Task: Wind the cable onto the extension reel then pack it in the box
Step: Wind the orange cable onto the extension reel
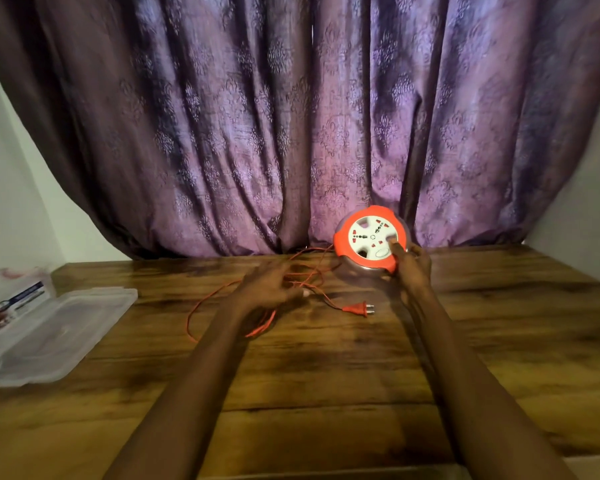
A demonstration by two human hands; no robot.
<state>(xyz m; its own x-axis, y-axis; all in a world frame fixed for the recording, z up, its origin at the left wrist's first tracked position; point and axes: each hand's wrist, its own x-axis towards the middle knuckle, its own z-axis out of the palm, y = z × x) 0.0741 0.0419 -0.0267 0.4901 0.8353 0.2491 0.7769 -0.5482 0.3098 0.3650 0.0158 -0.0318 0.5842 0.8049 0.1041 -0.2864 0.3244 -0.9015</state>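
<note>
Your two forearms reach out over the wooden table, nearest the camera. At near left sits a clear plastic box, lid side up as far as the blur lets you judge, with a printed card at its far end. Your left hand hovers over the loose orange cable, fingers spread and relaxed; motion blur hides whether they touch it. Just right of that hand lies the orange plug, prongs pointing right. Farther right, your right hand grasps the near right edge of the extension reel, a finger pressed on its white socket face. That reel stands tilted at the far edge, against the purple curtain.
</note>
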